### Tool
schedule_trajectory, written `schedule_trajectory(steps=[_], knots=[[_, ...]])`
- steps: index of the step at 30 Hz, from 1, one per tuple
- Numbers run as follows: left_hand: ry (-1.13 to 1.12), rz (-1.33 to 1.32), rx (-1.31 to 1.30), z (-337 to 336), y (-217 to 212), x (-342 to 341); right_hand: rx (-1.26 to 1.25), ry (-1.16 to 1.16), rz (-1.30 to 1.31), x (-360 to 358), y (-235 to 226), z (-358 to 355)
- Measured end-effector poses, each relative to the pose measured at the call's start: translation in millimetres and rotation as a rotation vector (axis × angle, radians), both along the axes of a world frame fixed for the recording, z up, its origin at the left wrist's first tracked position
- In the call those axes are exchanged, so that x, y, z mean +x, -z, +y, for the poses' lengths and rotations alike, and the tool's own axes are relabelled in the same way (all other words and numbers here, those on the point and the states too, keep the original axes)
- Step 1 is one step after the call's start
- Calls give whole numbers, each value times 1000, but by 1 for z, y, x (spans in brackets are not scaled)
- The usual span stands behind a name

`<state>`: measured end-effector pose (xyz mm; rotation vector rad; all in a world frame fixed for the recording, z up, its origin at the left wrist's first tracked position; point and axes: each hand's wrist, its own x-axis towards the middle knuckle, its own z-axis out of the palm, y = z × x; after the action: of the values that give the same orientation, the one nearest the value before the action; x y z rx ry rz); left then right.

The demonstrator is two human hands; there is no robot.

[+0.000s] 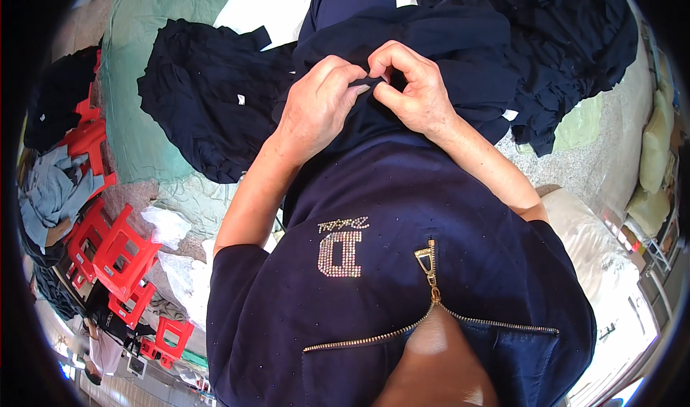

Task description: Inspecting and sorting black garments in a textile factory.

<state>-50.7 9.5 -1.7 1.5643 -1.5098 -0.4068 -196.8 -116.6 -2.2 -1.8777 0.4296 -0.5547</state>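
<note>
Just past 12 o'clock, the left hand point(321, 102) and right hand point(415, 91) nearly meet, each pinching a narrow fold of dark cloth point(460, 55) between thumb and fingers; whether that fold is a hem or a seam, I cannot tell. The bulk of the cloth lies at 12 to 1 o'clock, beyond and beneath the fingertips, with only a slim gap between the hands.

Dark heaps crowd both sides: the left heap point(208, 102) at 10 o'clock, its ragged outer edge over a green sheet point(126, 119), and the right heap point(568, 40) at 2 o'clock, its lower edge beside a strip of grey floor point(611, 127). Green sheet and pale floor separate the left heap from the red stools point(123, 252) at 8 to 9 o'clock. A pale sack point(582, 216) sits close beside the right elbow at 3 to 4 o'clock.
</note>
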Motion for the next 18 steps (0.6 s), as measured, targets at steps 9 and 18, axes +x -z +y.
schedule_trajectory(steps=[9,18], knots=[[-62,-309,-264,-9,4,-1,193,88,-108,3,-4,5],[31,7,21,-13,-4,6,372,111,-128,-3,0,7]])
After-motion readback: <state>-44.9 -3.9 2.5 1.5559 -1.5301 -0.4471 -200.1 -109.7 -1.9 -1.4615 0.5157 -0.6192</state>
